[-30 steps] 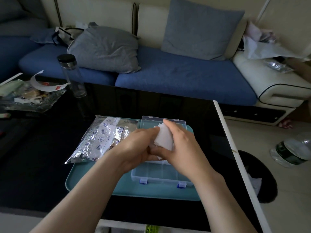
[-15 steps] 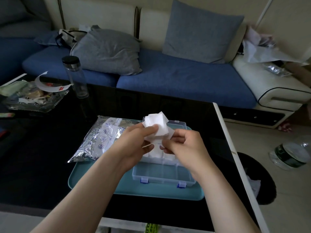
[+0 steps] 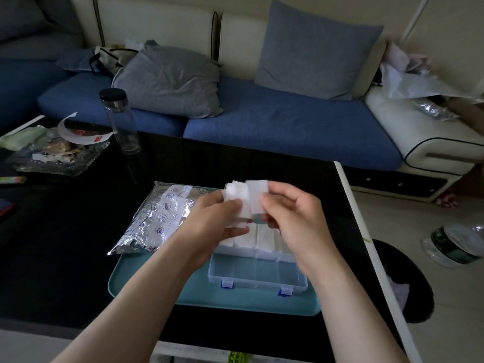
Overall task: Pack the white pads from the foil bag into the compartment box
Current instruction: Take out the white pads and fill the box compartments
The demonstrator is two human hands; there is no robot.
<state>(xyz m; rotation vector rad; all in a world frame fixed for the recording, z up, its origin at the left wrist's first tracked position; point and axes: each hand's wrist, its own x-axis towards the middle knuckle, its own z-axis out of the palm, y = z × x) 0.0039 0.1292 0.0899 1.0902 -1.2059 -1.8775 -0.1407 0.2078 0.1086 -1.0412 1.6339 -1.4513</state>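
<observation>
black table (image 3: 65, 271) | foil bag (image 3: 159, 218) beside compartment box (image 3: 256, 273) on teal tray (image 3: 146, 289) | left grip (image 3: 212, 224), right grip (image 3: 293, 221) pinching white pads (image 3: 241, 197)

home living room | blue sofa (image 3: 275, 127) with grey cushions (image 3: 314, 51) | black coffee table (image 3: 65, 258)

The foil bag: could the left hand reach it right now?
Probably yes. The foil bag lies just beside the left hand with nothing between them, but that hand is gripping white pads together with the right hand, so it would need to free itself first.
</observation>
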